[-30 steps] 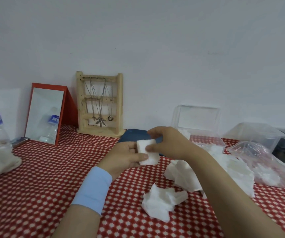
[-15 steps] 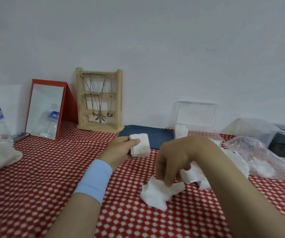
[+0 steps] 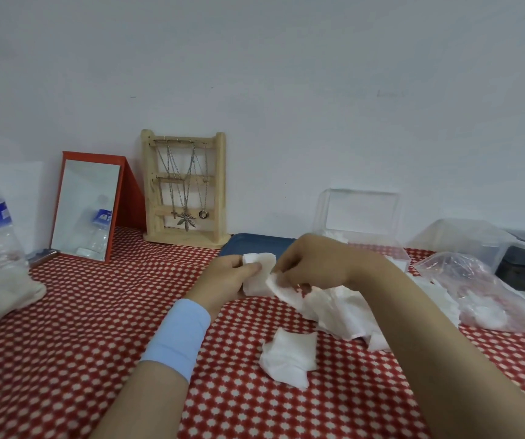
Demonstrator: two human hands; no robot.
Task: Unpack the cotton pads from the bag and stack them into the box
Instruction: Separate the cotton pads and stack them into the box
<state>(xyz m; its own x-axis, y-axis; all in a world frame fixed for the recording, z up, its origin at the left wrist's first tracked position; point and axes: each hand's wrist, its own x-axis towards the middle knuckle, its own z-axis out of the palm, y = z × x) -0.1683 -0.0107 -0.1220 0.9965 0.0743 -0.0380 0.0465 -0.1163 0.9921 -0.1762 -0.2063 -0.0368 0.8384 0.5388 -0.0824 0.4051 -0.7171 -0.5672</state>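
Above the middle of the table (image 3: 65,327), the left hand (image 3: 223,282) has its grip closed round a small stack of pads (image 3: 256,285). Touching that stack, the right hand (image 3: 315,264) pinches the edge of a loose pad (image 3: 281,289) in its grip, at the near end of the pile (image 3: 343,312). A crumpled pad (image 3: 288,358) lies nearer. The clear bag (image 3: 476,289) lies to the right. The box (image 3: 362,217) stands open behind the hands.

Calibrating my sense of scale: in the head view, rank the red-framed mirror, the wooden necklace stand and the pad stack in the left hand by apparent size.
1-2. red-framed mirror and wooden necklace stand: look alike, no ranking.
3. pad stack, held by the left hand: clearly smallest, though nearer the camera.
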